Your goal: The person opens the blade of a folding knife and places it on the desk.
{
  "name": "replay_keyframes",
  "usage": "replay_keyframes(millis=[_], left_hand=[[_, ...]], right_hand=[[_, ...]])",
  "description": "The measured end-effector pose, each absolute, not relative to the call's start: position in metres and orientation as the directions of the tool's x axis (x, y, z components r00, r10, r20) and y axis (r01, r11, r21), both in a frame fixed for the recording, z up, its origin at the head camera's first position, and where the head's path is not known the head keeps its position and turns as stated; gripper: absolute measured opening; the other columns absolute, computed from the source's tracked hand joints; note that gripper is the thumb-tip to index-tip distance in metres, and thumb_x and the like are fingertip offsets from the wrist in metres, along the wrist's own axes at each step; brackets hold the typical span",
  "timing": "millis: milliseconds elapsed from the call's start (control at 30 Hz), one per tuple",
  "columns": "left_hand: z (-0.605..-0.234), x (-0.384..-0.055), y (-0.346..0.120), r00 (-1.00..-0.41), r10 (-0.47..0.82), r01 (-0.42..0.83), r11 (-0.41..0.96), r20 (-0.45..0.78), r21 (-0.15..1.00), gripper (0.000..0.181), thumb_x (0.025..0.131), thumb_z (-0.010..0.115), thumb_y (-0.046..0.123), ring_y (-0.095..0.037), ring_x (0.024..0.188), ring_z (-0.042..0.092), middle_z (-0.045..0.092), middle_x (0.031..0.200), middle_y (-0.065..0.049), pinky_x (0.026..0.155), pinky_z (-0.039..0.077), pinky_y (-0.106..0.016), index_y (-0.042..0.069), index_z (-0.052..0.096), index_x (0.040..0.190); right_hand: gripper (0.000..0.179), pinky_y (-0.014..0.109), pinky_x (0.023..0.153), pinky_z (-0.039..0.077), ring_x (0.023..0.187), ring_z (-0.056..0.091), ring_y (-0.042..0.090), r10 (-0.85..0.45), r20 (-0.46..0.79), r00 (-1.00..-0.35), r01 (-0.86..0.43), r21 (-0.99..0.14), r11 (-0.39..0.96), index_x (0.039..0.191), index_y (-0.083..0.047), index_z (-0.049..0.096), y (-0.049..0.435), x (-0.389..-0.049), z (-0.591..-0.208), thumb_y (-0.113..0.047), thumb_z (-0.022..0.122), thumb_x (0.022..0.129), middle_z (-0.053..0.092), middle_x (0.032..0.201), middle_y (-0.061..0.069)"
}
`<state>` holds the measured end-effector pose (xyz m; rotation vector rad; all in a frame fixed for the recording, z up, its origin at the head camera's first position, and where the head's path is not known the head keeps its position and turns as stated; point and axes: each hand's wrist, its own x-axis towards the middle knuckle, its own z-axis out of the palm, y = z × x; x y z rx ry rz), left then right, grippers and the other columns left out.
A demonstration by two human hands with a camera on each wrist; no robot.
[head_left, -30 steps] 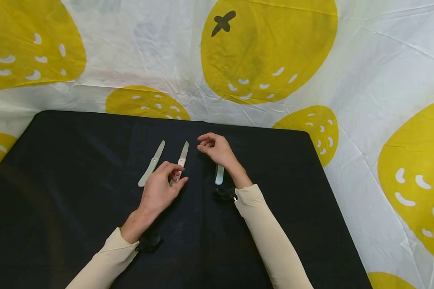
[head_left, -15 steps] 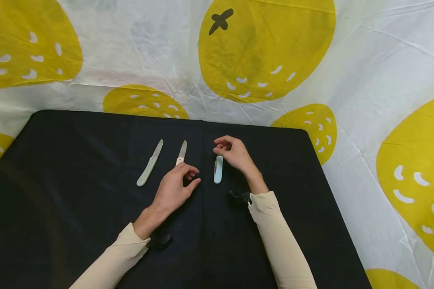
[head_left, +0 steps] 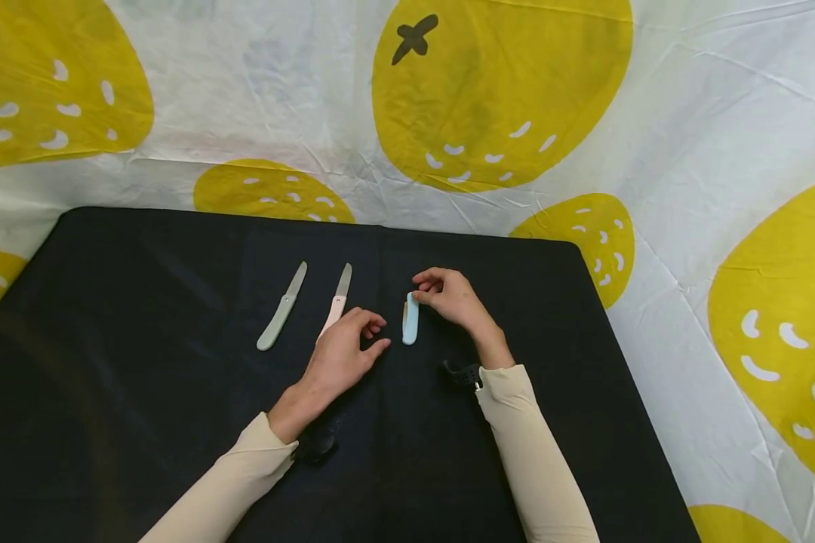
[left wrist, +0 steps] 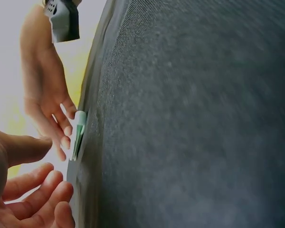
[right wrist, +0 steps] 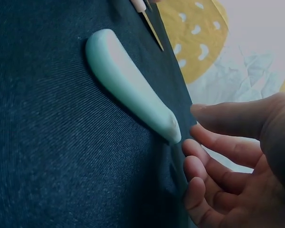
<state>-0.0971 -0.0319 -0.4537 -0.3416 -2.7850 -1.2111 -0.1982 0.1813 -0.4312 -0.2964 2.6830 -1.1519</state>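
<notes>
A light blue folding knife (head_left: 411, 320) lies folded on the black cloth, its blade edge showing along the handle's left side. My right hand (head_left: 456, 299) is at its far end, fingers loosely bent; in the right wrist view a small gap separates the thumb (right wrist: 228, 118) from the knife's tip. My left hand (head_left: 342, 353) hovers left of the blue knife with relaxed fingers, holding nothing. It hides the lower handle of an unfolded pink knife (head_left: 336, 305). Further left, a pale green knife (head_left: 281, 315) lies with its blade out.
Black cloth covers the table (head_left: 143, 362). Behind it hangs a white curtain (head_left: 299, 90) printed with big yellow fruit. Both unfolded blades point toward the table's far edge. Black straps (head_left: 463, 374) sit at the wrists.
Both hands have moved right. The right hand has also come nearer me, from beyond the blue knife to its far end, uncovering it. The left has slid past the pink knife. The knives stay put.
</notes>
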Motion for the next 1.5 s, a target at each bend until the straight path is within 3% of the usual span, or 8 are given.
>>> replay_keyframes(millis=[367, 667, 867, 1267, 1500], left_hand=[[-0.456, -0.102, -0.015, -0.976, 0.191, 0.212, 0.687, 0.109, 0.695, 0.037, 0.086, 0.086, 0.021, -0.020, 0.095, 0.066, 0.068, 0.102, -0.004, 0.085, 0.056, -0.037, 0.007, 0.074, 0.118], [-0.453, -0.105, -0.008, -0.987, 0.160, 0.144, 0.776, 0.030, 0.614, 0.048, 0.081, 0.091, 0.035, -0.020, 0.092, 0.063, 0.064, 0.103, -0.003, 0.075, 0.054, -0.037, 0.012, 0.071, 0.117], [-0.455, -0.108, -0.007, -0.990, 0.140, 0.131, 0.792, 0.032, 0.597, 0.041, 0.082, 0.090, 0.031, -0.019, 0.088, 0.061, 0.062, 0.099, -0.002, 0.068, 0.052, -0.036, 0.013, 0.070, 0.113], [-0.455, -0.108, -0.010, -0.991, 0.117, 0.132, 0.724, 0.068, 0.677, 0.023, 0.087, 0.085, 0.015, -0.016, 0.084, 0.065, 0.068, 0.096, -0.002, 0.069, 0.050, -0.033, 0.012, 0.074, 0.107], [-0.454, -0.109, -0.017, -0.992, 0.081, 0.123, 0.624, 0.093, 0.772, 0.023, 0.094, 0.076, 0.011, -0.014, 0.080, 0.065, 0.074, 0.098, -0.003, 0.071, 0.048, -0.030, 0.011, 0.068, 0.116]], right_hand=[[0.023, 0.026, 0.071, 0.045, 0.079, 0.059, 0.018, -0.281, -0.142, -0.949, -0.121, -0.658, 0.743, 0.115, -0.005, 0.076, 0.184, -0.197, -0.437, -0.018, 0.074, 0.096, 0.069, 0.097, 0.010], [0.020, 0.026, 0.070, 0.043, 0.076, 0.056, 0.016, -0.262, -0.145, -0.954, -0.105, -0.657, 0.746, 0.111, -0.006, 0.073, 0.183, -0.195, -0.440, -0.020, 0.074, 0.097, 0.067, 0.095, 0.009], [0.021, 0.025, 0.072, 0.043, 0.079, 0.056, 0.017, -0.258, -0.147, -0.955, -0.102, -0.653, 0.750, 0.109, -0.005, 0.071, 0.183, -0.192, -0.440, -0.022, 0.074, 0.097, 0.066, 0.097, 0.009], [0.016, 0.025, 0.071, 0.046, 0.077, 0.060, 0.015, -0.231, -0.073, -0.970, -0.105, -0.734, 0.671, 0.100, -0.004, 0.069, 0.192, -0.187, -0.439, -0.018, 0.076, 0.094, 0.072, 0.095, 0.012], [0.013, 0.022, 0.065, 0.046, 0.068, 0.059, 0.007, -0.192, -0.020, -0.981, -0.087, -0.843, 0.530, 0.095, -0.001, 0.069, 0.192, -0.186, -0.433, -0.011, 0.078, 0.093, 0.073, 0.087, 0.009]])
